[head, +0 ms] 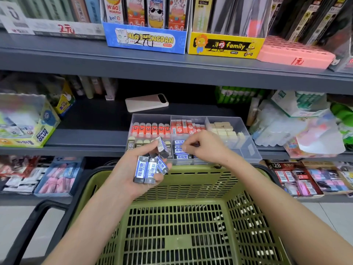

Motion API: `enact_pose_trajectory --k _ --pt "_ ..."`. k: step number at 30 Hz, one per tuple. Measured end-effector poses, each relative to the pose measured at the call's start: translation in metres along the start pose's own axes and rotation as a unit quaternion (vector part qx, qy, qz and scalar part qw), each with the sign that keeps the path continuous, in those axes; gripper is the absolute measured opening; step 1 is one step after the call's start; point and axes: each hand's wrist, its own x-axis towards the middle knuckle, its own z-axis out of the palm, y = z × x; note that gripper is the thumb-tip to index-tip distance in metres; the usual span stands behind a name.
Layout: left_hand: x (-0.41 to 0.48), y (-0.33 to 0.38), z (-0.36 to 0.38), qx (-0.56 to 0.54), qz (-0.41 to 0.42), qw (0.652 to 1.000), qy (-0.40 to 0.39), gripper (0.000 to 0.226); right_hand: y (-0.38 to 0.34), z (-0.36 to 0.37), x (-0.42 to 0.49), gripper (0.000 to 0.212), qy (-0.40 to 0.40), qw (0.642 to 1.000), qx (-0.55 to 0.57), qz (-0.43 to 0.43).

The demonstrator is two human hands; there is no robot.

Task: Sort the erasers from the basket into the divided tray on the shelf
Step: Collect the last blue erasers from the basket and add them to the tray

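The left hand (127, 169) lies palm up over the far rim of the basket (191, 170), fingers curled round a loose bundle of blue erasers (148, 169); one more, the top eraser (162, 147), is pinched between thumb and forefinger above the bundle. The right hand (206, 146) is over the front middle compartment of the tray (250, 150), fingers curled and the fingertips (184, 148) down on the row of blue erasers (180, 156) already filed there; whether it grips one cannot be told. The main risk is judged to be the left-hand bundle: several smooth sleeves are held by finger pressure alone, so any shift of the fingers could let one slide out. A dropped piece would most likely fall into the basket, which costs only a retrieval, or into the front left compartment with the 2B erasers (140, 143), which would be a sorting fault. The top eraser is the least secure, being held at a tilt by two digits. A second risk lies at the row: pushing a new piece in could knock its neighbours flat or skew them. The tray stands at the front edge of the shelf (86, 148), touching or nearly touching the basket rim; heavy downward pressure on its front wall, or a nudge from the basket, could tip or shift it. The back compartments hold the orange erasers (150, 129) and cream erasers (223, 129), well apart from the working area.
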Motion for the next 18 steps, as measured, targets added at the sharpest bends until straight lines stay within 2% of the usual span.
enact_pose_trajectory --k 3,5,7,9,10,12,14,16,18 --pt "-0.001 0.001 0.003 0.001 -0.010 1.000 -0.004 0.019 -0.001 -0.003 -0.004 0.022 0.008 0.991 -0.125 -0.044" --pt "-0.003 0.001 0.004 0.007 -0.020 1.000 -0.012 0.020 -0.004 -0.004 -0.009 0.023 0.058 0.983 -0.154 -0.083" --pt "-0.004 0.002 0.006 0.010 -0.035 0.999 -0.028 0.022 -0.012 -0.008 -0.014 0.023 0.090 0.986 -0.030 -0.138" --pt "-0.005 0.003 0.007 0.018 -0.046 0.998 -0.037 0.024 -0.021 -0.014 -0.020 0.026 0.022 0.971 0.173 -0.166" --pt "-0.005 0.003 0.008 0.024 -0.049 0.998 -0.041 0.023 -0.025 -0.016 -0.022 0.027 -0.021 0.957 0.239 -0.165" --pt "-0.006 0.003 0.011 0.030 -0.054 0.997 -0.053 0.023 -0.031 -0.016 -0.026 0.026 -0.069 0.936 0.312 -0.149" --pt "-0.007 0.004 0.014 0.026 -0.057 0.996 -0.057 0.024 -0.029 -0.017 -0.026 0.020 -0.077 0.916 0.372 -0.128" --pt "-0.007 0.007 0.016 0.016 -0.051 0.997 -0.049 0.024 -0.023 -0.021 -0.022 0.012 -0.060 0.894 0.432 -0.104" --pt "-0.006 0.012 0.016 0.001 -0.040 0.999 -0.033 0.026 -0.013 -0.025 -0.014 0.009 0.000 0.888 0.457 -0.045"
